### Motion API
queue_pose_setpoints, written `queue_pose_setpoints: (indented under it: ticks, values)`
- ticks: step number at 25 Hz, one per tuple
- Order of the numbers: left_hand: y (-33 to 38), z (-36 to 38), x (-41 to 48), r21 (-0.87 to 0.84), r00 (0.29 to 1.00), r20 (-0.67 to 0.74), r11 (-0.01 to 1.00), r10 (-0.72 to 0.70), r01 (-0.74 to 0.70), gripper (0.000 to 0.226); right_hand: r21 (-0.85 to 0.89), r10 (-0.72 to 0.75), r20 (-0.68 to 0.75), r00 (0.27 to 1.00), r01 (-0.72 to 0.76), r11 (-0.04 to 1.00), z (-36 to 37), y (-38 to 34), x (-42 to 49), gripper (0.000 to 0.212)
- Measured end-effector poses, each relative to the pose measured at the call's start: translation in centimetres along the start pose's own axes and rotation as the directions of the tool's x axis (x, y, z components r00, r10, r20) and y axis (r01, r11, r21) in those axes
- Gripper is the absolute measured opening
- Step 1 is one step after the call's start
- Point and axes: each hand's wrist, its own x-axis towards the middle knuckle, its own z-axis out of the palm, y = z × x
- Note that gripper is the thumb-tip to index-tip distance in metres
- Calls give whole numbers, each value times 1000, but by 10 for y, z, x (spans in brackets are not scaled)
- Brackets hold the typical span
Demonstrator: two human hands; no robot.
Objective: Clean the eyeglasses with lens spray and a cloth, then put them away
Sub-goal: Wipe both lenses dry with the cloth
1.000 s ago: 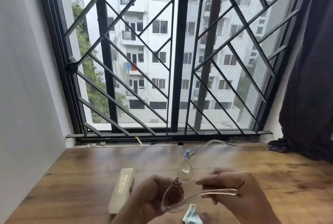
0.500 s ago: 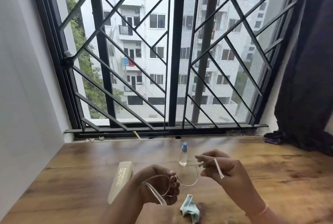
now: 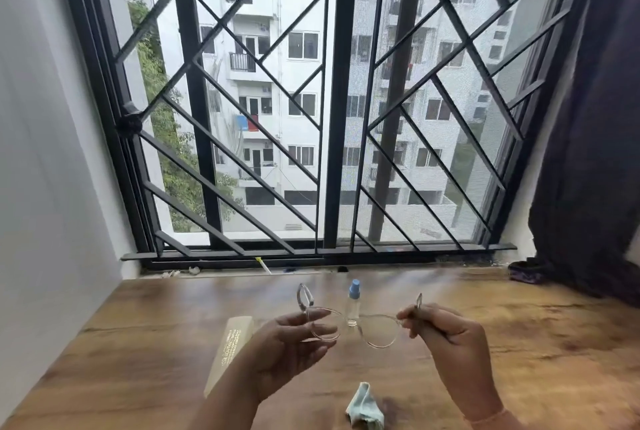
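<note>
Turns the eyeglasses [image 3: 377,331] level above the counter [image 3: 519,343], temples now opened away, right hand [image 3: 446,332] pinching one hinge, left hand [image 3: 287,343] loose-fingered against the other lens, likely presenting both lenses for the spray bottle [image 3: 353,305].

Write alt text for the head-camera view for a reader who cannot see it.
Two hands hold clear-framed eyeglasses above a wooden table: the right hand pinches one side, the left hand touches the other lens with relaxed fingers. A blue-capped spray bottle stands behind them, a beige case lies at left, a blue cloth nearest, below a barred window.
</note>
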Motion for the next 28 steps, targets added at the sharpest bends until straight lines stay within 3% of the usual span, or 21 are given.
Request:
queue_pose_setpoints:
  ticks: [4, 7, 11, 15, 20, 26, 28]
  values:
    - [-11, -22, -6, 80, 929, -82, 932, 360, -354, 38, -3, 24, -11, 1000, -24, 1000, 0, 11, -4, 52]
    - [-14, -25, -13, 268, 871, -89, 854, 483, -446, 47, 20, 35, -4, 999, -35, 999, 5, 15, -9, 46]
    - [-14, -13, -15, 419, 776, -129, 743, 618, -522, 25, 12, 11, 7, 1000, -11, 1000, 13, 14, -12, 35]
    - [-13, -11, -10, 434, 700, -230, 715, 676, -548, 30, -128, -129, 47, 991, 134, 983, 13, 7, -12, 26]
    - [-14, -13, -6, 484, 653, -227, 666, 723, -569, 39, -380, -321, 153, 935, 355, 854, 11, -5, -7, 15]
    - [-8, -4, -10, 546, 602, -166, 581, 781, -604, 21, -583, -263, 361, 895, 437, 685, 16, -10, -5, 31]
    - [-7, -3, -10, 561, 593, -157, 566, 789, -604, 27, -614, -222, 408, 885, 446, 651, 17, -12, -5, 33]
